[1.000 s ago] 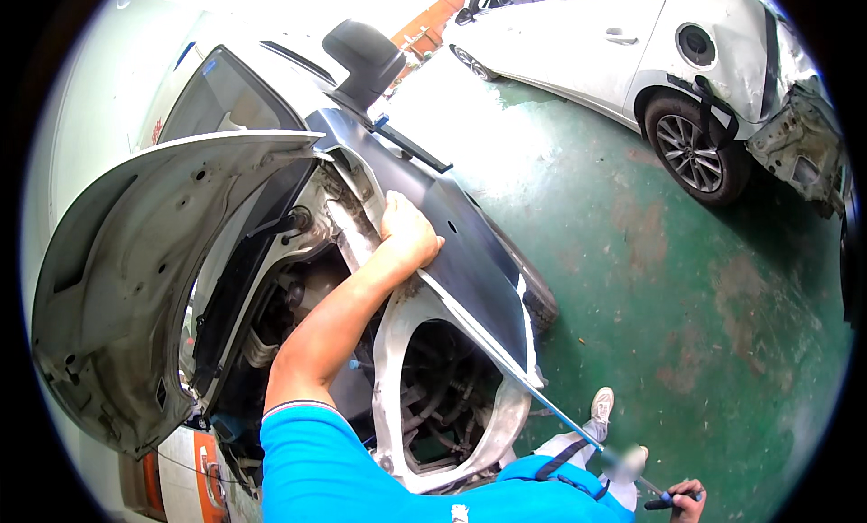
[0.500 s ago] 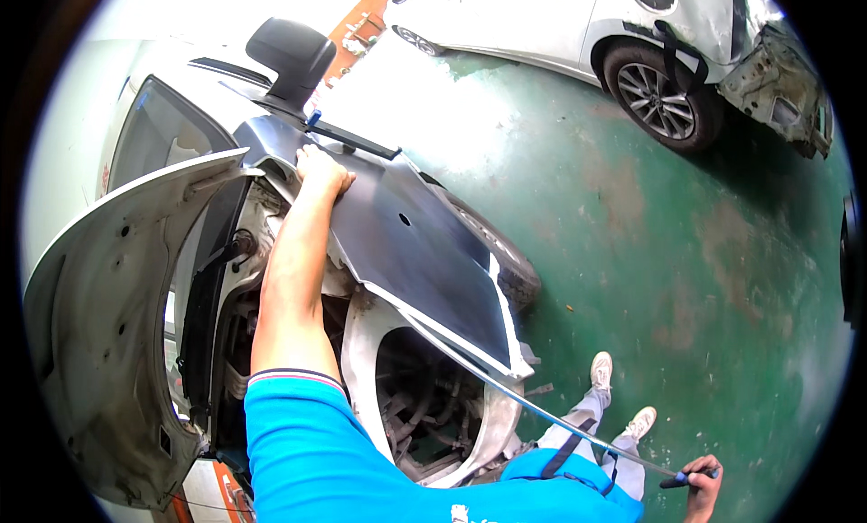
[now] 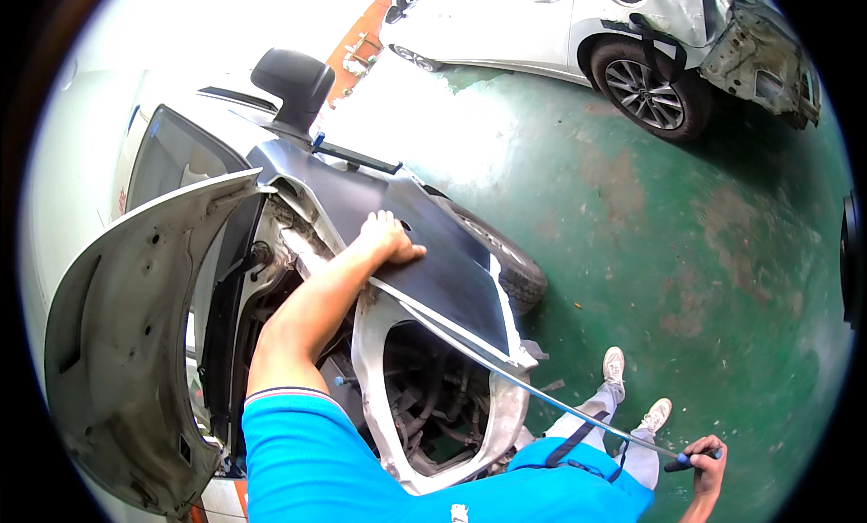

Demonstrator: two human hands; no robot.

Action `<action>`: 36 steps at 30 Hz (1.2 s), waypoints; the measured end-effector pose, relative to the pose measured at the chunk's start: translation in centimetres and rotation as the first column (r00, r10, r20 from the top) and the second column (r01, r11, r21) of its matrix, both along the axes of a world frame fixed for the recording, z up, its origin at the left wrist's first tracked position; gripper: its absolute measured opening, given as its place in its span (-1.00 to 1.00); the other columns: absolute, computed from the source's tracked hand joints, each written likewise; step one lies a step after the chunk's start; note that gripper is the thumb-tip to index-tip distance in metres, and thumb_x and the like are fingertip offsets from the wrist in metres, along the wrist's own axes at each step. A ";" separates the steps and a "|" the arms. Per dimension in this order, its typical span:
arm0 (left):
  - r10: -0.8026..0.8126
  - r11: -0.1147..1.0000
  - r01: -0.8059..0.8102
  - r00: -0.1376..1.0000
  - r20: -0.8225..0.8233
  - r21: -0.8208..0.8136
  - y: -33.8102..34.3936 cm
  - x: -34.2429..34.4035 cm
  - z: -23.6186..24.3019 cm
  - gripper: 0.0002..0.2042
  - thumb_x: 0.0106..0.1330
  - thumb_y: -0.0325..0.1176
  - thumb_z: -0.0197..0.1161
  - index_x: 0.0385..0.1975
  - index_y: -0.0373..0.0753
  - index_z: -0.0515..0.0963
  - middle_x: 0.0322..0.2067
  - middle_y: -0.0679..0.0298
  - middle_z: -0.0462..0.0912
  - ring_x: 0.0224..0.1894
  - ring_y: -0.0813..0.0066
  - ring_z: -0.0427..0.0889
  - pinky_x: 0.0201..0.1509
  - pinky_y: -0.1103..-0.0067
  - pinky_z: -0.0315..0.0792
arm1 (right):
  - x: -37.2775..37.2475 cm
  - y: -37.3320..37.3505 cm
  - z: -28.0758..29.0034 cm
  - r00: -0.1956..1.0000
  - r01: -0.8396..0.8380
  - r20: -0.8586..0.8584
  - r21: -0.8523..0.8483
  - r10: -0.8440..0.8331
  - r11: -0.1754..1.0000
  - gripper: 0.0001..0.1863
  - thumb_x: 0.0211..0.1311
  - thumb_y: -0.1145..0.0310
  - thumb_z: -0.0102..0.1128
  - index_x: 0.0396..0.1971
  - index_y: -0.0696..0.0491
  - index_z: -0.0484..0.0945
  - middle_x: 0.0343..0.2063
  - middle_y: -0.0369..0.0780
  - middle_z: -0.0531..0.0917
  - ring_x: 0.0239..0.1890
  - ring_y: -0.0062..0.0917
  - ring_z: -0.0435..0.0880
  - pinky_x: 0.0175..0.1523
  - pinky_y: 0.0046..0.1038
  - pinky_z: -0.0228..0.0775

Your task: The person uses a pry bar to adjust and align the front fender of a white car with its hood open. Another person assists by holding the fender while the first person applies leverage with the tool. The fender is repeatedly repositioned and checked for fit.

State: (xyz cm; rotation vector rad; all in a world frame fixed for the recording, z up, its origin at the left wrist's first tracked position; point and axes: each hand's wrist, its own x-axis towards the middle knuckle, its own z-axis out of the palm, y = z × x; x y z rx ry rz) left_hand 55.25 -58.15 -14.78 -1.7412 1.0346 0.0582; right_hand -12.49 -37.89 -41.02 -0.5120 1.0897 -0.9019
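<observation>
My left hand [image 3: 388, 238] rests palm down on the dark fender [image 3: 442, 284] of a car, its fingers stretched toward a small oval hole and the thumb out to the right. It holds nothing. Low on the right, my right hand [image 3: 706, 463] is wrapped around the dark blue-and-black handle of a long thin metal rod [image 3: 578, 411]. That rod runs left along the fender's white front edge [image 3: 442, 322]. Its far end is out of sight, apparently behind the panel.
A raised hood [image 3: 126, 288] stands on the left beside the engine bay. Below the fender is an open headlight frame [image 3: 372, 378]. A black mirror [image 3: 293, 85] and a black bar [image 3: 361, 156] sit farther up. Across the green floor [image 3: 650, 243] is a damaged white car [image 3: 506, 26].
My left hand has slid down and right over the fender, from near the black bar to beside the oval hole. My right hand still grips the rod, slightly higher in view.
</observation>
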 end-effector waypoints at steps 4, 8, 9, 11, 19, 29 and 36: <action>-0.038 0.997 0.040 0.999 -0.031 0.064 2.1 -3.4 -0.2 0.02 0.28 0.45 -0.10 0.40 -0.47 0.13 0.43 -0.07 0.12 0.50 0.08 0.03 0.52 0.30 -0.10 | 0.0 0.3 -0.2 1.000 0.006 0.024 0.006 -0.006 1.000 -0.76 -0.44 0.44 0.26 -0.61 0.15 0.48 -0.60 -0.13 0.61 -0.50 -0.43 0.60 -0.24 -0.43 0.49; -0.074 0.985 0.089 0.992 -0.104 0.146 3.5 -6.7 0.4 0.01 0.33 0.44 -0.22 0.38 -0.53 0.12 0.43 -0.19 0.06 0.51 -0.04 -0.01 0.53 0.24 -0.09 | 0.0 0.5 -0.2 0.999 0.016 0.050 0.014 -0.016 1.000 -0.76 -0.44 0.45 0.25 -0.61 0.15 0.48 -0.61 -0.13 0.60 -0.50 -0.43 0.61 -0.24 -0.43 0.50; -0.086 0.983 0.104 0.989 -0.118 0.152 3.7 -7.2 0.5 0.00 0.35 0.43 -0.23 0.39 -0.53 0.11 0.43 -0.19 0.06 0.51 -0.04 -0.02 0.53 0.25 -0.09 | 0.0 0.6 -0.5 0.999 0.019 0.051 0.012 -0.020 1.000 -0.76 -0.44 0.45 0.24 -0.61 0.15 0.48 -0.61 -0.13 0.60 -0.50 -0.42 0.61 -0.25 -0.43 0.50; -0.092 0.982 0.112 0.987 -0.132 0.151 4.1 -7.5 0.9 -0.03 0.36 0.41 -0.23 0.40 -0.50 0.10 0.43 -0.15 0.08 0.51 0.00 0.00 0.53 0.26 -0.08 | 0.0 0.6 -0.4 0.999 0.008 0.039 0.011 -0.009 1.000 -0.76 -0.44 0.44 0.24 -0.61 0.15 0.48 -0.61 -0.13 0.61 -0.51 -0.42 0.61 -0.25 -0.43 0.50; 0.031 0.999 -0.029 0.994 0.101 -0.024 -0.1 -0.6 4.5 -0.03 0.30 0.42 -0.10 0.42 -0.40 0.14 0.47 0.01 0.08 0.53 0.17 -0.03 0.52 0.29 -0.10 | -1.0 0.9 -0.6 1.000 0.014 0.022 0.016 -0.014 1.000 -0.76 -0.44 0.45 0.24 -0.60 0.15 0.48 -0.60 -0.13 0.62 -0.52 -0.43 0.62 -0.26 -0.45 0.50; 0.026 0.999 -0.024 0.997 0.074 -0.027 0.1 -1.7 4.2 -0.03 0.31 0.39 -0.08 0.40 -0.46 0.14 0.46 -0.06 0.07 0.53 0.13 -0.03 0.54 0.26 -0.12 | -1.1 1.9 -1.5 1.000 0.026 -0.011 0.026 -0.026 0.999 -0.72 -0.45 0.42 0.26 -0.57 0.13 0.47 -0.60 -0.15 0.60 -0.51 -0.44 0.60 -0.26 -0.47 0.48; -0.057 0.997 0.058 0.998 -0.026 0.045 3.4 -5.5 3.5 -0.06 0.34 0.38 -0.13 0.37 -0.49 0.18 0.41 -0.12 0.15 0.50 0.07 0.04 0.52 0.27 -0.07 | 0.2 1.1 -0.7 1.000 0.023 0.000 0.027 -0.023 0.999 -0.73 -0.43 0.38 0.26 -0.59 0.13 0.46 -0.62 -0.15 0.58 -0.51 -0.45 0.58 -0.27 -0.48 0.43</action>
